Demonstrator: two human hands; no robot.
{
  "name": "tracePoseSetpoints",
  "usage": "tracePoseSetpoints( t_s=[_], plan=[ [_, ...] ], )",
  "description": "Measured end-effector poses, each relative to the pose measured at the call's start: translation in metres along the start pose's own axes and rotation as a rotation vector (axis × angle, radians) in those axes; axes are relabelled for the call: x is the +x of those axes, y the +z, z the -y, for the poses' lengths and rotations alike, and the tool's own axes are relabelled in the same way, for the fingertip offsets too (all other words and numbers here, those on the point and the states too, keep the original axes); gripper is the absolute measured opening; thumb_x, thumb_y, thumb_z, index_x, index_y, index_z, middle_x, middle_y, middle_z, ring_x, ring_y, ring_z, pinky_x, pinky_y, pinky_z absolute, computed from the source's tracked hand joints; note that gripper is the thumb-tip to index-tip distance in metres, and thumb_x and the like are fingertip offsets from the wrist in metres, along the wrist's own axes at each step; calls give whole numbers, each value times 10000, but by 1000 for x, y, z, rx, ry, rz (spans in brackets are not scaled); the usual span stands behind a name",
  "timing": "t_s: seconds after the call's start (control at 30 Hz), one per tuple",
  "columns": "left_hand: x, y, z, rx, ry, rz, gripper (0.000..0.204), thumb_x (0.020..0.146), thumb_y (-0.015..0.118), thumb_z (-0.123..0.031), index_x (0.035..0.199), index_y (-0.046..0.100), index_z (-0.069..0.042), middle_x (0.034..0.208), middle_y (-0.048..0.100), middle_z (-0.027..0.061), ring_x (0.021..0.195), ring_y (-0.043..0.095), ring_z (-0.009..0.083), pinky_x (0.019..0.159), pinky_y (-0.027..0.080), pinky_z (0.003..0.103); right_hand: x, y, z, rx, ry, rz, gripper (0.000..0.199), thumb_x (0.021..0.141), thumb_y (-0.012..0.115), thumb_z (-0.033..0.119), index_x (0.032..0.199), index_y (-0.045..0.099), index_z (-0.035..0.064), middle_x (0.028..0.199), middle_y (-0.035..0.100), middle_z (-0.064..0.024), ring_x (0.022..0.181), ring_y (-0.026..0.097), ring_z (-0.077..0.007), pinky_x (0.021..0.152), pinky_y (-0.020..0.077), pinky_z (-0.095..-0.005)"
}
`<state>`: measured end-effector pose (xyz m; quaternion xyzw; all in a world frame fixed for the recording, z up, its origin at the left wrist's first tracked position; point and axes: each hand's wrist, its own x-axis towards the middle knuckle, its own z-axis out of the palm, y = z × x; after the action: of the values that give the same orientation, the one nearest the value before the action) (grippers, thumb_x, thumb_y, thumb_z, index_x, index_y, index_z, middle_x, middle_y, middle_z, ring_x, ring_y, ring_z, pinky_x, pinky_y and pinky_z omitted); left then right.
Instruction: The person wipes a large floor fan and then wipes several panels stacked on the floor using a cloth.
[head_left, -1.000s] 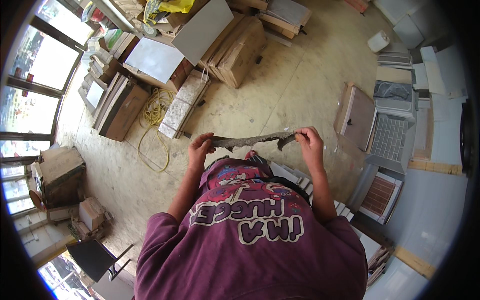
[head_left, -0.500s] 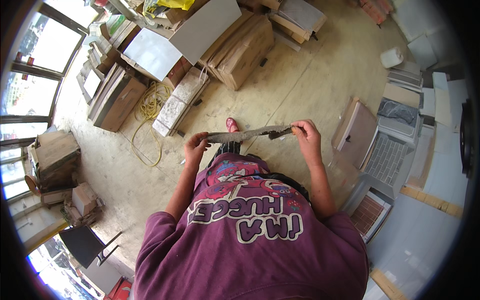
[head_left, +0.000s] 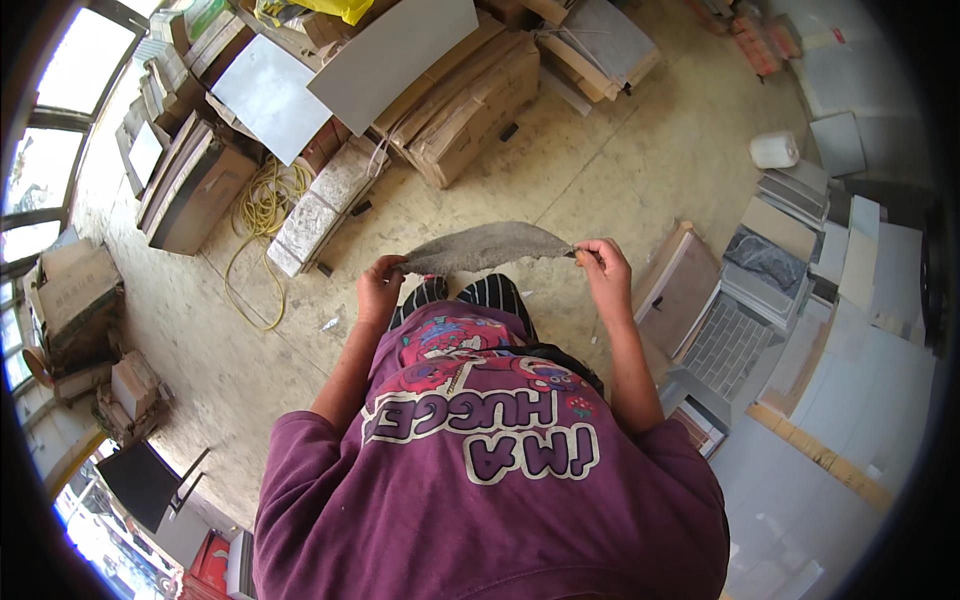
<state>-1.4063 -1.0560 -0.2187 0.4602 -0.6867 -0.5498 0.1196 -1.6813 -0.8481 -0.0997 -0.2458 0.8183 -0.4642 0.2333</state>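
Note:
A grey cloth (head_left: pixel 485 243) is stretched between my two hands in front of my body, above the floor. My left hand (head_left: pixel 379 286) pinches its left corner. The right corner is gripped between the thumb and fingers of my right hand (head_left: pixel 605 268). The cloth billows upward in an arc away from me, its surface looking worn and dusty. Below it show striped trousers (head_left: pixel 498 292), and one shoe is mostly hidden behind the cloth.
Boxed stacks (head_left: pixel 465 110) and a long dusty package (head_left: pixel 325 205) lie ahead, beside a coiled yellow hose (head_left: pixel 268 200). At right stand tile sample boards (head_left: pixel 730 340) and a white jug (head_left: pixel 774 150). A black chair (head_left: pixel 140 485) and cardboard boxes (head_left: pixel 75 300) are at left.
The cloth went from a narrow, taut strip to a wider billowing shape. My body has shifted forward, and surrounding things sit a little differently in view. Both hands keep their grip.

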Motion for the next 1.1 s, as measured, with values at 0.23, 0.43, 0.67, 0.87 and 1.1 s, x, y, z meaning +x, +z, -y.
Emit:
tracePoseSetpoints(
  t_s=[0.23,0.43,0.67,0.87,1.1],
  plan=[
    [45,20,-25,-159,-24,-82,179,810,522,28,972,598,21,793,642,72,719,613,116,645,490,233,85,-16,-6,-36,-24,105,70,802,553,-9,864,586,-8,819,558,-48,698,578,-114,639,457,-237],
    [62,47,-48,-174,-106,-221,173,814,528,13,968,606,13,795,644,64,720,608,110,648,487,229,158,-25,-9,-41,-65,266,66,799,568,2,860,591,-1,806,558,-37,695,573,-108,636,455,-236],
    [80,68,-50,-280,-131,-399,168,827,512,17,967,604,8,799,642,67,717,605,107,638,484,226,229,-15,-8,-59,-72,457,70,801,559,8,859,599,8,799,557,-34,688,566,-104,638,454,-234],
    [106,57,-50,-261,-193,-495,189,825,498,25,970,615,-5,783,643,66,697,597,97,626,471,211,278,24,5,-96,-95,578,79,798,557,8,862,603,10,807,563,-36,686,567,-100,636,457,-230],
    [163,25,-24,-393,-191,-586,185,801,528,0,951,631,-28,745,652,50,662,586,75,600,454,203,340,84,6,-76,-48,665,88,787,572,22,864,613,8,814,569,-32,676,572,-90,626,463,-221]
  ],
)
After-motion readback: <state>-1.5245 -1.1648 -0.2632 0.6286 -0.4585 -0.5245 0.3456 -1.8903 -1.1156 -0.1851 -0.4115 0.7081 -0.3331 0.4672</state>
